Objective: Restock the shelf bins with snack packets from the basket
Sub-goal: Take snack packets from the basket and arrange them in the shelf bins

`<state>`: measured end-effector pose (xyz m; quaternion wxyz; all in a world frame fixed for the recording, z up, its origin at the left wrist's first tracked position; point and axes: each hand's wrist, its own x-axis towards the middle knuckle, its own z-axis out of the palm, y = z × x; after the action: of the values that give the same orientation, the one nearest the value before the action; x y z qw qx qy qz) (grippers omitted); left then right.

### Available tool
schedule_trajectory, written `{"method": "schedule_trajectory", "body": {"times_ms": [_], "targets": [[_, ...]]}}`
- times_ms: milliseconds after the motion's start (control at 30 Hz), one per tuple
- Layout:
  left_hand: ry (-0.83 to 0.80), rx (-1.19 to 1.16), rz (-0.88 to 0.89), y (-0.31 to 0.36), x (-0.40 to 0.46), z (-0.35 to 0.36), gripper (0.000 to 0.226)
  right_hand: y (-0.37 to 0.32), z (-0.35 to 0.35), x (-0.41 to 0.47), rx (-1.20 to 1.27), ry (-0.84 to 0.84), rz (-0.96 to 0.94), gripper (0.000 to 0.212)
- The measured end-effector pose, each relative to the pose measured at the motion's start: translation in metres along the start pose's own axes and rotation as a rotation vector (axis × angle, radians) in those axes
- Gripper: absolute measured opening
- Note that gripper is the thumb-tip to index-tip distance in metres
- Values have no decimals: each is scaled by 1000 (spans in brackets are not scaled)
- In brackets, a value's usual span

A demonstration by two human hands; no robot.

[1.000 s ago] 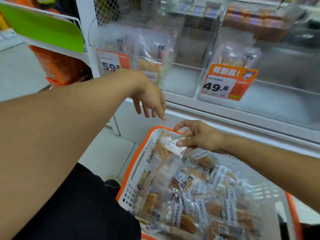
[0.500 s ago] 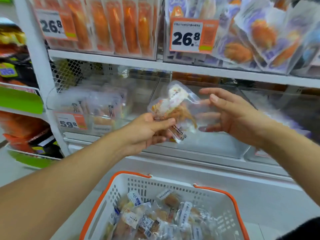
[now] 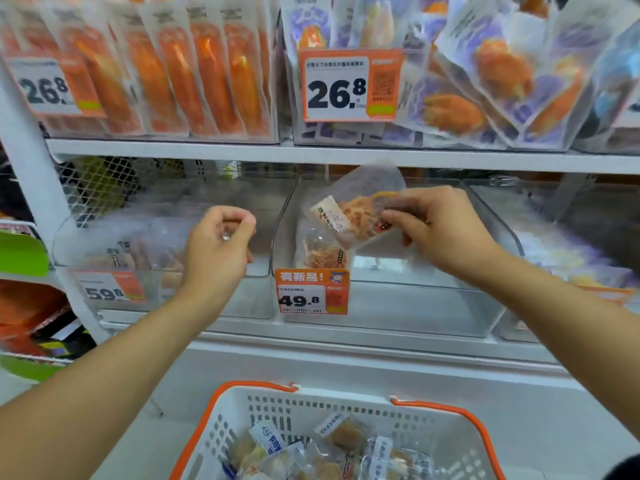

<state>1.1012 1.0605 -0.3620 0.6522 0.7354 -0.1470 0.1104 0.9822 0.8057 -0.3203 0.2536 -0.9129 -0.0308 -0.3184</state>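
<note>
Basket at bottom centre with packets inside, middle bin above it at frame centre, a packet standing at its left front, held packet over it, left bin beside, upper shelf across the top.

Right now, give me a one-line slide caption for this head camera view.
Right hand places a snack packet into the clear shelf bin marked 49.8, above the basket.

Two bare forearms, no sleeves, watch or rings; dark garment at lower right corner.
</note>
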Motion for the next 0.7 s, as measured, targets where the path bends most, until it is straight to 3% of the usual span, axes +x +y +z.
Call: {"method": "schedule_trajectory", "body": {"times_ms": [167, 300, 567, 700], "targets": [[-41, 84, -25, -17, 2, -2, 11, 2, 27, 20, -128, -204, 7, 7], [-77, 82, -5, -12, -2, 7, 11, 4, 62, 27, -133, -410, 170, 15], [-147, 81, 12, -11, -11, 9, 8, 1, 81, 27, -10, -362, 326, 22], [-144, 98, 30, -14, -8, 6, 10, 5, 71, 24, -18, -340, 389, 38]]}}
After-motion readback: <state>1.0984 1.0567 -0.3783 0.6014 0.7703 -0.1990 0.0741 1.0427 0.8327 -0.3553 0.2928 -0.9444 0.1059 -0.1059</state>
